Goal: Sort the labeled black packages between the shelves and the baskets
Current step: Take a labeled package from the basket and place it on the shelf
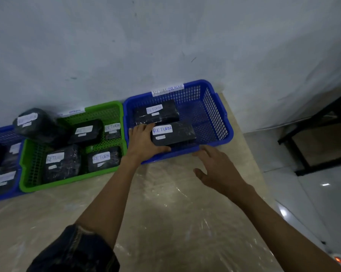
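Note:
A blue basket with a "RETURN/OVERDUE" tag stands against the wall on the table. Inside lie two black packages labelled RETURN, one at the back and one nearer. My left hand reaches into the basket and holds the near package at its left end, thumb along its front edge. My right hand hovers open just outside the basket's front rim, touching nothing.
A green basket to the left holds several black RETURN packages, with a round black bag piled on top. Another blue basket sits at the far left. A black table frame stands on the tiled floor at right.

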